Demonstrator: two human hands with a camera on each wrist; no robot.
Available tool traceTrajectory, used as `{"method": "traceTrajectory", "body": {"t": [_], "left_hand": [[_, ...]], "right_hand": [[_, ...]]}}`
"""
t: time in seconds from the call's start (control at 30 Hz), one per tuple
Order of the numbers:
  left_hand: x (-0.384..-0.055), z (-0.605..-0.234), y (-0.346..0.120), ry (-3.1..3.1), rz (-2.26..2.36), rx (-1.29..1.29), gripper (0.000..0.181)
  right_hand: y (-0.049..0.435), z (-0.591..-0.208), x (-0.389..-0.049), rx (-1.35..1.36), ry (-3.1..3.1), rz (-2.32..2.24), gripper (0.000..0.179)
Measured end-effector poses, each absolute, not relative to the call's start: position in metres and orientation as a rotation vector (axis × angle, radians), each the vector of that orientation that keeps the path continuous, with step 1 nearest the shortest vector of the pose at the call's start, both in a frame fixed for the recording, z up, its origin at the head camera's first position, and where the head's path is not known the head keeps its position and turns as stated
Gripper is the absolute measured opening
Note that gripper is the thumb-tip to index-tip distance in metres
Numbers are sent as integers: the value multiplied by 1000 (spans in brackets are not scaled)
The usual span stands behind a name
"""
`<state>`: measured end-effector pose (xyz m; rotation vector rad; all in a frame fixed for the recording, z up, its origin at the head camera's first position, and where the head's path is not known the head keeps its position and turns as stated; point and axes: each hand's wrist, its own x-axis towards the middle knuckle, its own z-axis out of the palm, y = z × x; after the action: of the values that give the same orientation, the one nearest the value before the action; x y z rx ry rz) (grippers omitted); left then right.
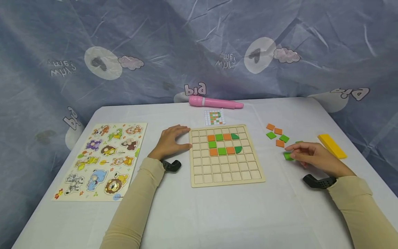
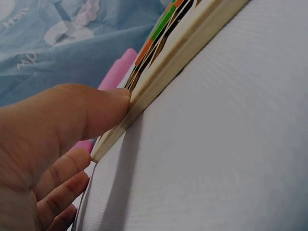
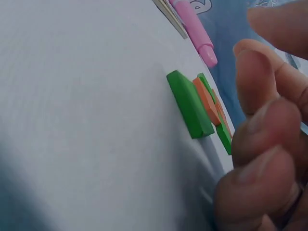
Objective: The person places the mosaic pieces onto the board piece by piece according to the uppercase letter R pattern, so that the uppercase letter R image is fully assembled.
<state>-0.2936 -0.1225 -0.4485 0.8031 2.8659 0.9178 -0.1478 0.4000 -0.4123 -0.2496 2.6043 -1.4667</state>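
Got the left hand (image 1: 169,141) loosely spread, just touching the grid board (image 1: 217,168) at its left edge. Got the right hand (image 1: 317,156) half-open, gripping nothing, right by a green tile (image 1: 287,156). Seeing plenty of tablecloth (image 1: 230,214) between board and loose tiles. Counting three orange tiles (image 1: 280,143), four green; nine pieces (image 1: 219,137) set in.

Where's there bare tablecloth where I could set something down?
The widest bare patch lies in front of the wooden grid board, between the two sleeves. Another is behind the loose tiles, right of the pink pen-shaped object. A narrower lane separates board and tiles. Crowded: around the right grip, tiles on its left, yellow block on its right.
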Motion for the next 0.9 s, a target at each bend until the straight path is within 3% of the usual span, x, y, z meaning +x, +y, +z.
{"method": "traceTrajectory", "body": {"t": [0.6,0.9], "left_hand": [[-295,-450,-123,2867,902,802,76],[-295,-451,-123,2870,902,808,76]], "right_hand": [[410,-429,-144,-218,2681,-1430,23],[407,-431,-145,-195,2721,-1372,36]]}}
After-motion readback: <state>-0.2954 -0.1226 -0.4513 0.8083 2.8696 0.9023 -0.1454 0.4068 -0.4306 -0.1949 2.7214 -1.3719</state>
